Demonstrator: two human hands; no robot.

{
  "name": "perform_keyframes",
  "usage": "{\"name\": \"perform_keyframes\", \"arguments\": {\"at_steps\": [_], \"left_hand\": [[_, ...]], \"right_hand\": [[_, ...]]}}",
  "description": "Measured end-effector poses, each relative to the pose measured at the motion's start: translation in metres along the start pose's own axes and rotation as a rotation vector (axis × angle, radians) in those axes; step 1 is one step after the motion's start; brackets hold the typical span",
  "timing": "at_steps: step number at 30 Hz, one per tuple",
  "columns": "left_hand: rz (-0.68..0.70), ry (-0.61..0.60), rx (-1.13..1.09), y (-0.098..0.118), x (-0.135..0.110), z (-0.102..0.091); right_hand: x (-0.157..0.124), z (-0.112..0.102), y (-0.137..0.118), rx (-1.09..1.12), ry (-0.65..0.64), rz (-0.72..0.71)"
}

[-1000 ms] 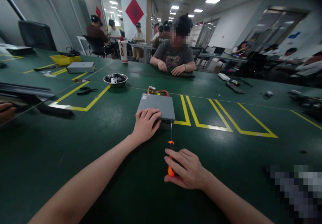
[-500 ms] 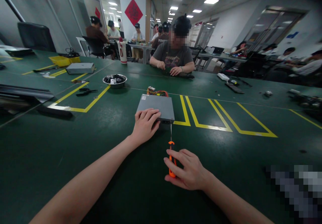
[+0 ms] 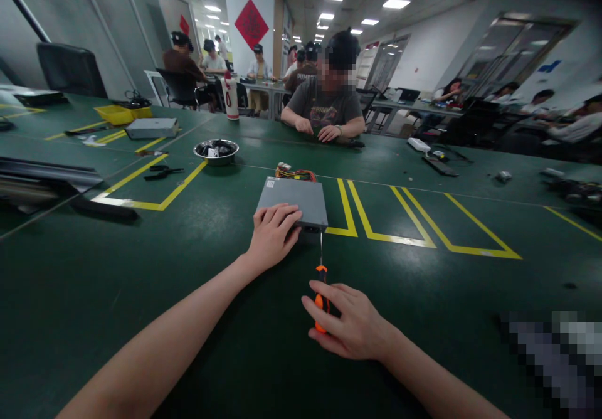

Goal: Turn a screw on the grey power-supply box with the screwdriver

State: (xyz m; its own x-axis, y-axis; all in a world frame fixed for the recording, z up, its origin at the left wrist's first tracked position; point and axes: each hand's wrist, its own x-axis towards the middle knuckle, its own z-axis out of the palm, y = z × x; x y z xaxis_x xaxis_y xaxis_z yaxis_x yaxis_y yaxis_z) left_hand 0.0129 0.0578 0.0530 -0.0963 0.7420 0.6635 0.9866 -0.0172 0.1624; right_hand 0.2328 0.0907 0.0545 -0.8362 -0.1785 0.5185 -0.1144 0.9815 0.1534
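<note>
A flat grey metal box (image 3: 301, 196) lies on the green table (image 3: 235, 318), with coloured wires (image 3: 295, 172) bunched at its far end. My left hand (image 3: 271, 236) rests palm down on the box's near left corner, fingers flat and together. My right hand (image 3: 352, 322) is closed around the orange handle of a screwdriver (image 3: 320, 281). The screwdriver's thin shaft points away from me and its tip meets the near face of the box.
A steel bowl (image 3: 216, 150) with small parts and black pliers (image 3: 161, 170) lie to the left inside yellow floor-tape lines (image 3: 155, 204). A person in a grey shirt (image 3: 327, 102) sits across the table. Another grey box (image 3: 151, 127) and a yellow tray (image 3: 121, 113) are far left.
My right hand has slid slightly toward me and leftwards on the screwdriver handle, its fingers wrapping it more. My left hand and the box have stayed put.
</note>
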Motion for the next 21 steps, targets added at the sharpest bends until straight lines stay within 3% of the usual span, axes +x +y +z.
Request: {"name": "perform_keyframes", "arguments": {"at_steps": [10, 17, 21], "left_hand": [[-0.002, -0.002, -0.005, -0.0002, -0.0004, 0.0007], [-0.001, 0.010, -0.021, 0.0001, 0.0004, 0.0002], [0.005, 0.009, -0.017, 0.0005, 0.0006, -0.0013]], "right_hand": [[-0.0016, 0.0039, 0.0001, -0.005, 0.190, 0.049], [0.0010, 0.0000, -0.0028, -0.028, 0.025, 0.045], [-0.0008, -0.0017, -0.0027, -0.077, 0.043, 0.019]]}}
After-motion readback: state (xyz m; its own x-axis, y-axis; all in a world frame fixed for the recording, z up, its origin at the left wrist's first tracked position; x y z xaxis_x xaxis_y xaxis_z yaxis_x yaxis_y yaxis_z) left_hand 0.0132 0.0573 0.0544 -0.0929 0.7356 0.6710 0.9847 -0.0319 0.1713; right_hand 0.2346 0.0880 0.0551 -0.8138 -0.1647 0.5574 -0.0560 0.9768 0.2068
